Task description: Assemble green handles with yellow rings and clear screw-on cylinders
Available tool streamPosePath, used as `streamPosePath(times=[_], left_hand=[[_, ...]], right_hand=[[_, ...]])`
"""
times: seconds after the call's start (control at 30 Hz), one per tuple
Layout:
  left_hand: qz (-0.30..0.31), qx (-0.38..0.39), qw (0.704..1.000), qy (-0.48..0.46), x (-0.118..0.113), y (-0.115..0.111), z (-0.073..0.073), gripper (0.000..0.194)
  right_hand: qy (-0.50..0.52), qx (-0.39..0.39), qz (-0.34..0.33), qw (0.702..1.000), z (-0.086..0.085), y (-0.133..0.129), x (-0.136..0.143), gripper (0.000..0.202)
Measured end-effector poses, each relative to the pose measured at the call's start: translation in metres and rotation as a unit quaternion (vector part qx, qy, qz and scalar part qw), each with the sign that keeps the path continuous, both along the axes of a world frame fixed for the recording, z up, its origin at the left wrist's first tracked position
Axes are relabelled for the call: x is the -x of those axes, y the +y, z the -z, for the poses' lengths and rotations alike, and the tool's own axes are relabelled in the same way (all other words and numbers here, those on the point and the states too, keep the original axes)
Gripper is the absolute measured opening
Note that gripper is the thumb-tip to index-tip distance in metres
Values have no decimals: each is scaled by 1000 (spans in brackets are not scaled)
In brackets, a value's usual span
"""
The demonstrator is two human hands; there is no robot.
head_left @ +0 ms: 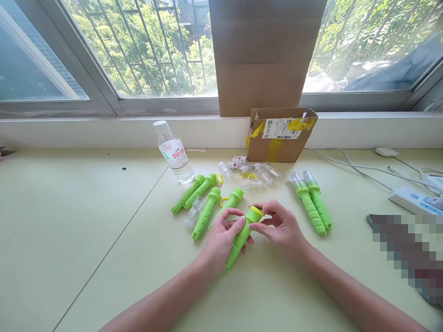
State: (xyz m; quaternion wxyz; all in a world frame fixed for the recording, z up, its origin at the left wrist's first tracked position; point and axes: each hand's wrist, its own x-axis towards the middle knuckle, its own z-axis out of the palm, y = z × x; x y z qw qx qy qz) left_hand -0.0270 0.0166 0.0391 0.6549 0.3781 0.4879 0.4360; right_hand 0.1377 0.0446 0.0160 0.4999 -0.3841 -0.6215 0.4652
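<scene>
My left hand (224,237) is wrapped round a green handle (238,243), which tilts with its threaded end up and to the right. Around that end sits a yellow ring (256,211), pinched at its edge by the fingers of my right hand (278,224). Several more green handles (206,213) lie left of my hands, with a clear cap (195,211) among them. Beyond are clear caps (265,176), small white parts (241,160) and loose yellow rings (219,179). To the right, two green handles (313,212) have clear caps on.
A water bottle (176,154) stands at the back left, and a cardboard box (277,145) is against the sill. White cables (353,165) and a power strip (411,198) lie at the right, near a blurred dark object (404,249).
</scene>
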Motion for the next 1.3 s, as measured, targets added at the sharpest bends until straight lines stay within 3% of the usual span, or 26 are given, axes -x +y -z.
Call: streamPosePath(times=[0.53,0.77,0.93,1.1,1.17,1.3], left_hand=[[47,-4,999,-19,3,2,4,38],[49,-10,999,-7,1,4,1,40],[66,-77,988,120,4,5,-3,34],[50,-226,916,326,4,0,7,32],[37,-224,915,333,2,-2,10,28],[47,-182,946,265,0,-2,9,26]], right_hand=[[-52,-86,19,995,1,-1,-2,35],[-42,-58,42,997,3,-3,0,36],[-29,-21,68,997,6,-1,-3,39],[28,15,97,995,11,7,-8,42],[34,21,104,994,12,8,-9,43],[34,28,97,994,12,9,-8,45]])
